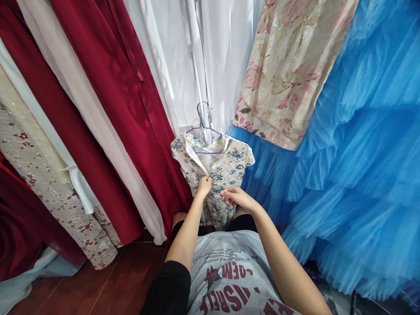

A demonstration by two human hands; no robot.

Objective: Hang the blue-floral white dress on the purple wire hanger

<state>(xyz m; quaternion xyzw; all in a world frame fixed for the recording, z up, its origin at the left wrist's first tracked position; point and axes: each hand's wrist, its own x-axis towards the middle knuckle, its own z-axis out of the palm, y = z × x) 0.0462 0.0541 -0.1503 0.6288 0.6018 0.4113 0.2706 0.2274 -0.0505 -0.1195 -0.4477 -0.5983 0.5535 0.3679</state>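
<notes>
Biggest first: blue dress (354, 188), R of the R hand (238, 197), tiered ruffles of sheer net, crisp & puffy. L of the L hand (204, 186) hangs dark red cloth (114, 78), smooth, in long straight falls, w/ a pale sheer-looking strip (101, 131) alongside. Beyond both hands: white cloth (226, 52), thin, soft folds, narrow ribbons down the middle. Beyond the R hand & a bit R: flowered skirt (288, 74), beige w/ pink blooms, slight sheen, straight hem. Shirt (232, 162) is right under & just beyond both hands, front up: cream w/ blue-yellow floral print, short capped sleeves, V neck, fabric lightly crinkled. Should handle v. light & soft, limp w/o support, prob. not slippery; creases easily, so best hold = front edges or shoulder seams, not a bunched handful. Hanger (201, 125), beyond the hands, is thin purple wire, hook up, lower bar showing inside the neck; can't tell if the hook is hung on anything. Hands: L is closed, pinching the shirt's front edge at the bottom of the V; R has fingers curled, thumb near forefinger, over the shirt's R front, can't tell if any cloth's caught.
</notes>
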